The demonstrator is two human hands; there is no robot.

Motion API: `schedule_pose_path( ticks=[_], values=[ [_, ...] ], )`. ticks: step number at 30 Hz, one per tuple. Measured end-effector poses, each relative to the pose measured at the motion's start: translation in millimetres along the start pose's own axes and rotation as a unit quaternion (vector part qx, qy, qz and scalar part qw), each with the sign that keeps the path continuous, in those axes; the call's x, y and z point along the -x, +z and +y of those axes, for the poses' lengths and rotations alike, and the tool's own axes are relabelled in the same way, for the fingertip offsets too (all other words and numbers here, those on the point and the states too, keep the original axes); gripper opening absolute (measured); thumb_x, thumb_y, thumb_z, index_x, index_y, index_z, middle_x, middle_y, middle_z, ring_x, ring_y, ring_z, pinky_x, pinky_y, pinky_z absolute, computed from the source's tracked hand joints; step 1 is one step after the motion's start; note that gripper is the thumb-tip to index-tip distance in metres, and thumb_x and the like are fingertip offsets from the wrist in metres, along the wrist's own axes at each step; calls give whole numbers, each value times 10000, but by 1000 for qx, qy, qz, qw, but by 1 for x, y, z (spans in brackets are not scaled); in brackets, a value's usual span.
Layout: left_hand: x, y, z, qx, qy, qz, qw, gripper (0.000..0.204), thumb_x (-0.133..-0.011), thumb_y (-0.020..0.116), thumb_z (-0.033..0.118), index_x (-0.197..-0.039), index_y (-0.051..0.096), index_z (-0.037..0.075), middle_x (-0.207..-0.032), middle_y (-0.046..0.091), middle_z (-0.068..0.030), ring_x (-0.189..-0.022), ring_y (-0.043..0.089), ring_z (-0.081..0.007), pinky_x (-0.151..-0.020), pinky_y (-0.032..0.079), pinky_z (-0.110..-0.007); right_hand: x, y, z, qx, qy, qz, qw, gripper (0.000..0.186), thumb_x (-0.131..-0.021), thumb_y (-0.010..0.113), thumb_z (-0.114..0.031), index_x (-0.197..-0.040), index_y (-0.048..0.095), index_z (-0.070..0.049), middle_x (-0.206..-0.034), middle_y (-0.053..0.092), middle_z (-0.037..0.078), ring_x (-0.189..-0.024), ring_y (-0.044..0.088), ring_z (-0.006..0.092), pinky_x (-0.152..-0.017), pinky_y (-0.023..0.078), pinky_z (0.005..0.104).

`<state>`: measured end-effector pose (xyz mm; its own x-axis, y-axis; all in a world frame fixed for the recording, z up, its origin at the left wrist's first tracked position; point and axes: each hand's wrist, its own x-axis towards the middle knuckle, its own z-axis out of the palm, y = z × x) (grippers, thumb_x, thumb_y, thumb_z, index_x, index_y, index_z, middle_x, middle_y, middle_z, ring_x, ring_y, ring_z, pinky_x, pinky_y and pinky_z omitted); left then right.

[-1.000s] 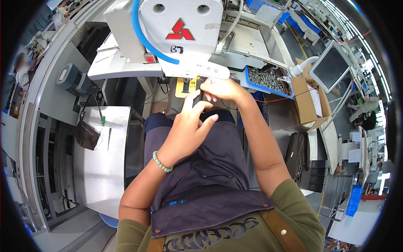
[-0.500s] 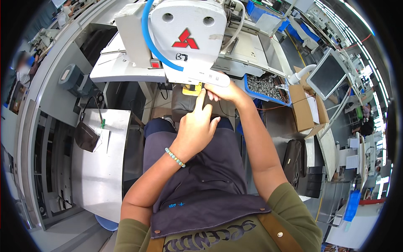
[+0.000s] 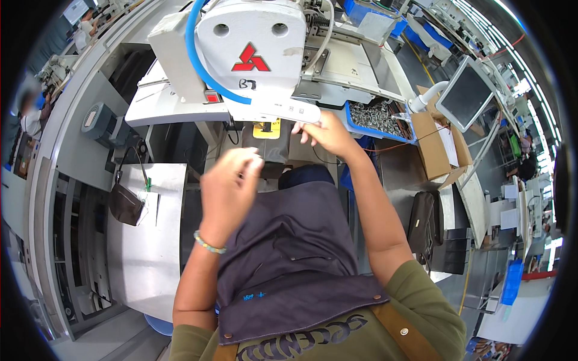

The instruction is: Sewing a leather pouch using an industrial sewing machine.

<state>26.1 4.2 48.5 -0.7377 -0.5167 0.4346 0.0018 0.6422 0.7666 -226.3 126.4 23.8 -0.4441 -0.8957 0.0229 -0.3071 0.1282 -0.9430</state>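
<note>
My left hand (image 3: 230, 189), smeared by motion, is raised over the left side of my apron. Its fingers are curled in with the tips together; what they hold, if anything, I cannot make out. My right hand (image 3: 328, 135) is up at the right end of a white bar-shaped lamp (image 3: 289, 110) on the white sewing machine (image 3: 253, 36). Its fingers are bent, and anything inside them is hidden. Between the hands a yellow plate (image 3: 267, 130) sits under the machine head, on top of a dark leather piece (image 3: 265, 149).
A blue tray (image 3: 379, 123) of metal fittings stands to the right, beside an open cardboard box (image 3: 436, 150) and a monitor (image 3: 466, 96). Dark bags (image 3: 424, 225) lie below them. At left, a metal table (image 3: 147, 259) carries a dark leather piece (image 3: 126, 204).
My left hand has pulled back from the yellow plate, down and to the left, its pointing finger now curled. My right hand has shifted slightly away to the right of the plate.
</note>
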Motion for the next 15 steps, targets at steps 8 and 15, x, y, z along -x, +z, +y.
schedule_pose_path(
  ticks=[8,15],
  values=[
    [-52,21,-88,111,-53,48,991,230,-977,631,151,-1119,668,-26,-911,716,-103,-830,700,-183,-747,545,-305,-13,38,32,17,-74,125,989,289,-965,642,-169,-1192,653,8,-1095,686,123,-959,668,205,-858,527,341],
    [-63,32,-110,-18,-88,-12,996,315,-980,631,254,-1128,663,-23,-990,693,-157,-945,669,-276,-888,502,-353,1,59,29,-39,-31,103,993,241,-977,653,-209,-1068,657,14,-904,662,18,-829,551,62,-759,478,262]
  ],
)
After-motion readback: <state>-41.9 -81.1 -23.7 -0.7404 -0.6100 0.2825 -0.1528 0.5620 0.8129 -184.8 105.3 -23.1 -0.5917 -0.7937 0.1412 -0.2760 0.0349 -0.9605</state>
